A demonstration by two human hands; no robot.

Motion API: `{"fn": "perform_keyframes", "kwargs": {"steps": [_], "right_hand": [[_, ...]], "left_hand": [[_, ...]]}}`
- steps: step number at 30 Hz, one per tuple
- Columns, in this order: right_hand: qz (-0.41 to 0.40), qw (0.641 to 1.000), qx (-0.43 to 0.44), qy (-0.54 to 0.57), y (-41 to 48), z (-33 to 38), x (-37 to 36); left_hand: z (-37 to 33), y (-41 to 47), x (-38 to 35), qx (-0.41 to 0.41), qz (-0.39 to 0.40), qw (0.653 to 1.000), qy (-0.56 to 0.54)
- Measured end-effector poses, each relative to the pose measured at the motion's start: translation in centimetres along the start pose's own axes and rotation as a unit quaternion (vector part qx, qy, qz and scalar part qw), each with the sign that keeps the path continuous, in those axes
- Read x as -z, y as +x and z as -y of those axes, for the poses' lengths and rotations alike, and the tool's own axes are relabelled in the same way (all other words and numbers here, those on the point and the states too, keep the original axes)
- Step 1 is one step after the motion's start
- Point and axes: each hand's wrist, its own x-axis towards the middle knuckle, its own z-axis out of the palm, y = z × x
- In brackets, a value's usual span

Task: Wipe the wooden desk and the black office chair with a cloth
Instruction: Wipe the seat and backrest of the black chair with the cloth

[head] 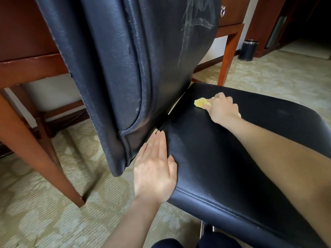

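The black office chair point(223, 140) fills the middle of the view, its seat stretching toward the lower right and its tall padded backrest point(125, 68) rising on the left, tilted across the frame. The backrest's leather is creased and worn along its seams, with pale smeared streaks near its upper right part. The yellow cloth point(201, 103) lies bunched on the far part of the seat, close to where seat and backrest meet. The right hand point(222, 109) has its fingers curled around the cloth and presses it down on the seat, the forearm reaching across the seat from the lower right. The left hand point(155, 169) lies flat with straight fingers held together against the seat's left edge, its thumb on the seat's top surface and fingertips pointing toward the gap below the backrest; it grips nothing. The wooden table point(26, 68) stands behind the chair, its reddish-brown frame and one slanted leg on the left, another leg point(228, 56) on the right beyond the backrest, and a drawer with a metal handle point(222, 11) at the top right. A dark waste bin point(248, 50) with a shiny rim stands on the floor farther right, well apart from the chair. A pale green patterned carpet point(53, 203) covers the floor under everything
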Motion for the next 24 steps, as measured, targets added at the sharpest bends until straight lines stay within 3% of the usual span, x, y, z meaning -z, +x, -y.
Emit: {"fn": "perform_keyframes", "kwargs": {"steps": [4,8,12,15,19,24], "right_hand": [[0.018,0.998,-0.026,0.051,2.1,3.4,-0.6],[0.043,0.995,0.08,0.05,2.1,5.3,-1.2],[0.072,0.97,0.23,0.034,-0.1,6.1,-1.2],[0.07,0.952,0.297,0.025,-2.6,6.1,-0.9],[0.071,0.931,0.344,0.099,-7.1,4.4,-0.3],[0.089,0.926,0.362,0.059,-12.5,0.9,0.5]], "left_hand": [[0.0,0.0,-0.3,0.008,-0.014,0.999,-0.031],[0.1,0.1,-0.5,0.005,-0.011,0.999,-0.042],[0.1,0.1,-0.4,0.004,-0.006,0.999,-0.033],[0.2,0.2,-0.3,0.001,-0.01,0.999,-0.031],[0.2,0.2,-0.2,0.001,-0.007,1.0,-0.006],[-0.2,-0.4,0.3,0.031,-0.048,0.998,-0.033]]}}
